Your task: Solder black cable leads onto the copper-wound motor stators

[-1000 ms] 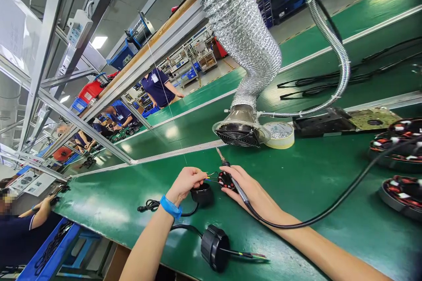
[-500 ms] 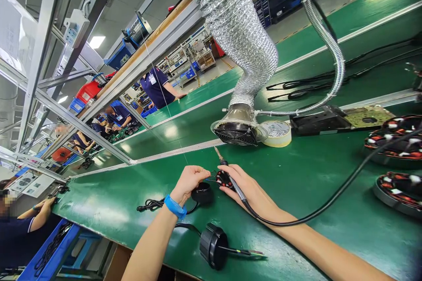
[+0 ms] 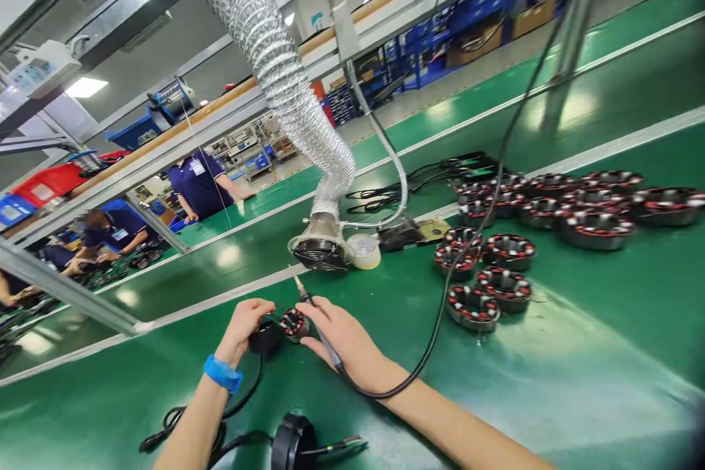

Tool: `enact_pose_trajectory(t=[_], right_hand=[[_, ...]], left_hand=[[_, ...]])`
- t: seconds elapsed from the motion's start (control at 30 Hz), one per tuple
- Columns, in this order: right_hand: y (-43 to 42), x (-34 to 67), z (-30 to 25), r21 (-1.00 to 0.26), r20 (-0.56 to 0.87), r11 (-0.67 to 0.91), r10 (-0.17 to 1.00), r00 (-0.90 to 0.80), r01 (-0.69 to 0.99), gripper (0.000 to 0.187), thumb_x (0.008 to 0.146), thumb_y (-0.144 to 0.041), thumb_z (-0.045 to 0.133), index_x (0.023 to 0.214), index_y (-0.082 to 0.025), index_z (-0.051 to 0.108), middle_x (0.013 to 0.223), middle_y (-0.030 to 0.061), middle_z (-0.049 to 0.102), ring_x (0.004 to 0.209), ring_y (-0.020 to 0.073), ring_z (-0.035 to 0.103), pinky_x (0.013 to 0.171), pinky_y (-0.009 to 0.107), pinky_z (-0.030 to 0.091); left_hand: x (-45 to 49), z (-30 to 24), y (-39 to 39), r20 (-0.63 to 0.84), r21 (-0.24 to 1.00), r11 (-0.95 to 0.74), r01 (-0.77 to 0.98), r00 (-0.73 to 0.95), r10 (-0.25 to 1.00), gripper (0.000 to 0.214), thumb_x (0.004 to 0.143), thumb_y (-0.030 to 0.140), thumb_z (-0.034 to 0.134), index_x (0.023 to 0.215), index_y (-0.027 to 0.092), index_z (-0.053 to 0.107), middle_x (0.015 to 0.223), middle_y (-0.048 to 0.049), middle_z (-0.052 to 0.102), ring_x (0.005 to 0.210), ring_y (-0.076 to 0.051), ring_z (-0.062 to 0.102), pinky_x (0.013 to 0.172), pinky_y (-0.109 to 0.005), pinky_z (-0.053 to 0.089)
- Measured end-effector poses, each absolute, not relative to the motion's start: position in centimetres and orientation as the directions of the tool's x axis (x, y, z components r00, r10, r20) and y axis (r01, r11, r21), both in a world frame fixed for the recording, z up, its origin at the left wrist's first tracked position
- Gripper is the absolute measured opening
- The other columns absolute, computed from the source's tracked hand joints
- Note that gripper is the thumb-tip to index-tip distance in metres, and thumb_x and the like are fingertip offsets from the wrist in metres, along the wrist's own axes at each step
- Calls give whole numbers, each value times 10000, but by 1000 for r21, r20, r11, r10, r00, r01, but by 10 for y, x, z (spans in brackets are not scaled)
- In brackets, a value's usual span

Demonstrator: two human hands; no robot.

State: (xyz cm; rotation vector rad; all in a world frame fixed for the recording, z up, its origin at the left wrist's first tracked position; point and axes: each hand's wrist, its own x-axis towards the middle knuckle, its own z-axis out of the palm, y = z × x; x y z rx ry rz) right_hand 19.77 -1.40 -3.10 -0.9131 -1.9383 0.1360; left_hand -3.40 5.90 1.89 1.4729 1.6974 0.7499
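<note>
My left hand point(image 3: 242, 327), with a blue wristband point(image 3: 223, 373), is closed in a pinch on a thin wire. Beneath its fingers sits a round black housing point(image 3: 265, 338) with a black cable. My right hand point(image 3: 352, 344) is wrapped round a soldering iron point(image 3: 326, 344), its tip pointing up and away from me. That hand's fingers also touch a small wound stator point(image 3: 293, 324) with red-orange coils, just right of the black housing. Closer to me lies another black housing point(image 3: 294, 442) with bare-ended coloured wires point(image 3: 346, 445). The exact wire ends at my left fingertips are too small to make out.
A silver fume duct point(image 3: 308, 103) hangs down to a fan hood point(image 3: 319, 251) beyond my hands. Beside it are a round pale tin point(image 3: 364, 251) and a black stand point(image 3: 400, 234). Several larger stators point(image 3: 474, 307) lie to the right. The iron's cord point(image 3: 435, 330) loops over the bench.
The view has swung right, bringing many more stators into sight. Both hands keep their holds, with the wire, iron and small stator close together as before.
</note>
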Motion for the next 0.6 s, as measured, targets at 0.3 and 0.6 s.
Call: enact_pose_trajectory(t=[0.3, 0.6], right_hand=[[-63, 294, -41, -176, 859, 505, 498, -118, 845, 367, 977, -115, 488, 1342, -144, 506, 1170, 165, 606, 1045, 280, 613, 862, 433, 583], [-58, 363, -77, -184, 797, 199, 603, 28, 963, 346, 1006, -212, 444, 1332, -120, 516, 1174, 191, 576, 1001, 309, 618, 810, 457, 588]], left_hand=[[-98, 35, 117, -10, 892, 150, 427, -313, 950, 489, 759, 585, 604, 775, 101, 669, 624, -29, 585, 553, -130, 491, 538, -252, 391], [-50, 53, 15, 176, 794, -179, 581, 63, 982, 649, 859, 732, 450, 957, 141, 700, 539, 8, 518, 447, -118, 408, 444, -225, 373]])
